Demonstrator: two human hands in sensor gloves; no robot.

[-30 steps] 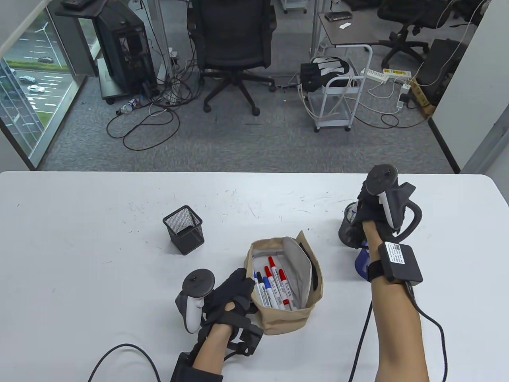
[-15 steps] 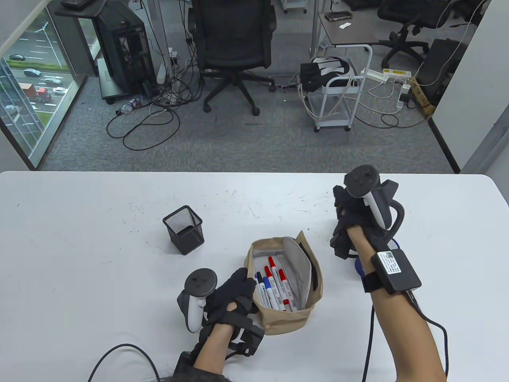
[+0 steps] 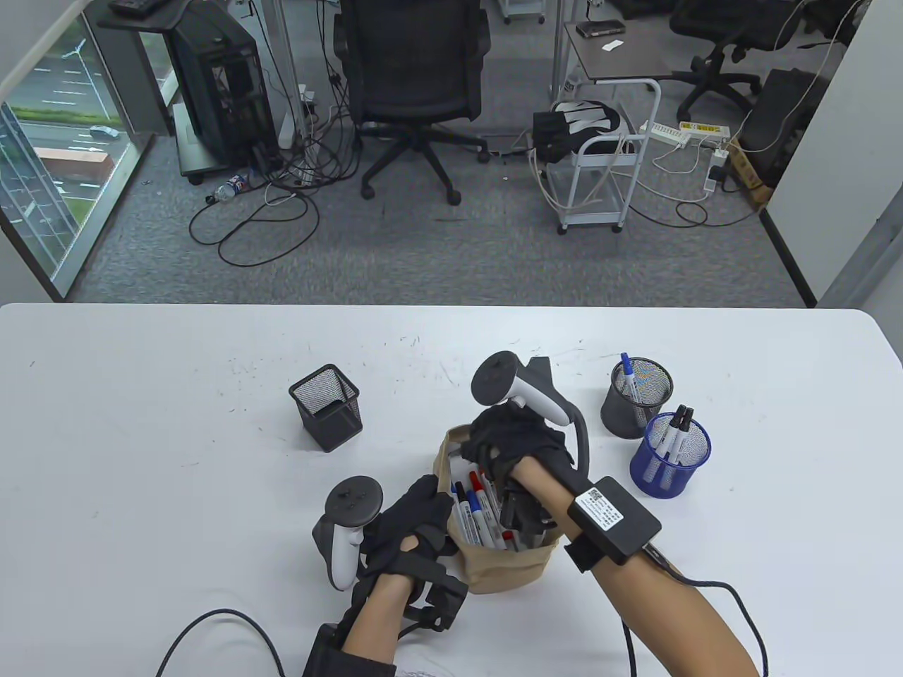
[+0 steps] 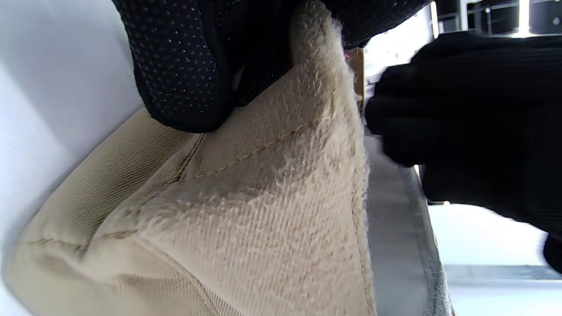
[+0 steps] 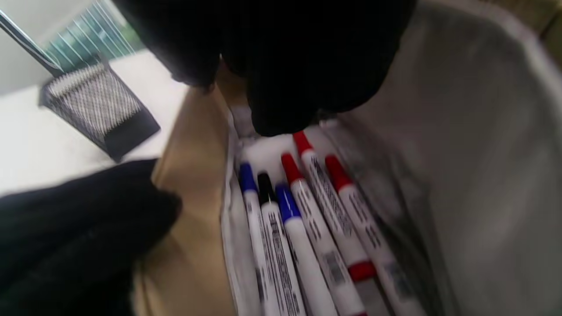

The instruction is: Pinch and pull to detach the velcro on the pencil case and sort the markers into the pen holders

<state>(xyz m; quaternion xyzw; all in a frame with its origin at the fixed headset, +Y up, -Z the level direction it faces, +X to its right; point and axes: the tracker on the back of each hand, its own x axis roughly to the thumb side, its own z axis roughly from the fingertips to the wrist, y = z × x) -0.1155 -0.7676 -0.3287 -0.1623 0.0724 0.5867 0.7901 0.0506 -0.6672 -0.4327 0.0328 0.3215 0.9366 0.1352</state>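
Here, in the table view, the tan pencil case (image 3: 504, 568) stands open near the front middle of the white surface (image 3: 141, 437). The left hand (image 3: 405, 525) pinches the case's left rim, its grip closed on the fabric. The right hand (image 3: 511, 448) reaches down into the case's mouth, fingers hanging over the markers (image 3: 474, 509); whether its grip has taken one I cannot tell. A square black mesh holder (image 3: 326, 407) stands to the left of the case, apart from it. To the right stand a round black mesh holder (image 3: 638, 398) with a blue-capped marker in it and, just in front of it, a blue mesh holder (image 3: 670, 455) with several black-capped markers.

In the left wrist view, the gloved fingers (image 4: 184, 66) clamp the fuzzy tan edge of the case, with the grey lining beside it and the other hand blurred at right.

In the right wrist view, the fingertips (image 5: 303, 83) hover right at the caps of the markers, which lie side by side in the grey lining: three red, two blue, one black. The square holder shows at upper left.
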